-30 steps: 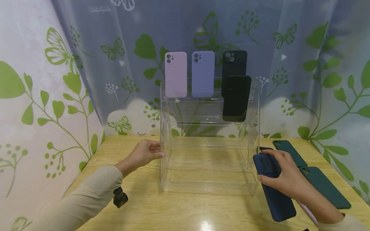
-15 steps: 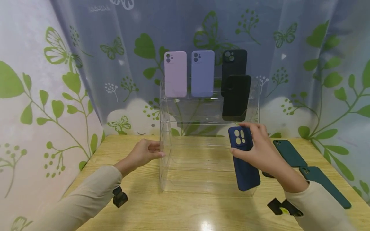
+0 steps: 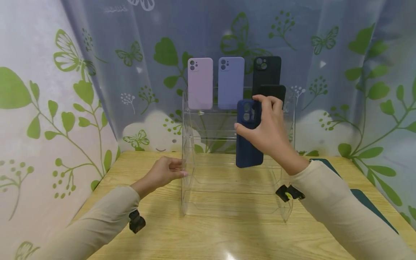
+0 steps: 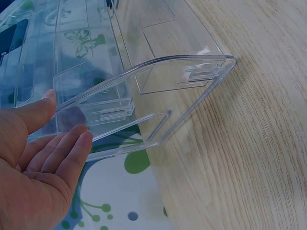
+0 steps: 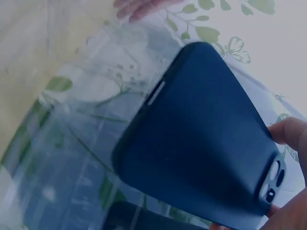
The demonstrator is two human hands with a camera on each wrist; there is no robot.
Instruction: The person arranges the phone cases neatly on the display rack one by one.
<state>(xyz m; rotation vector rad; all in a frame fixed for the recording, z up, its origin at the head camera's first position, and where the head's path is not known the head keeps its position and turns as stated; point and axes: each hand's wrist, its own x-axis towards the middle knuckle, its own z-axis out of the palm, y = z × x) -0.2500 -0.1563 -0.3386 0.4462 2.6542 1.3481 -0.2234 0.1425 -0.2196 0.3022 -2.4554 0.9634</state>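
Note:
My right hand (image 3: pixel 271 130) pinches a dark blue phone case (image 3: pixel 250 150) by its upper sides, thumb on one side and fingers on the other. The case hangs nearly upright in front of a clear acrylic stepped display rack (image 3: pixel 234 209). In the right wrist view the phone case (image 5: pixel 192 134) shows its back and camera cutouts. My left hand (image 3: pixel 162 173) touches the rack's left side with thumb and fingertips. Seen from the left wrist, the hand (image 4: pixel 43 163) is at the clear side panel, its fingers fairly straight and spread from the thumb.
On the top tier stand a pink case (image 3: pixel 200 85), a lavender case (image 3: pixel 231 85) and a black case (image 3: pixel 268 70). Another black case (image 3: pixel 276 90) is partly hidden behind my right hand. Dark green cases (image 3: pixel 373 207) lie on the wooden table (image 3: pixel 156 231) at right, partly behind my sleeve.
My right hand has carried the blue phone case from the table's right side up and leftward to the front of the rack's middle tiers. The left hand stays at the rack's side.

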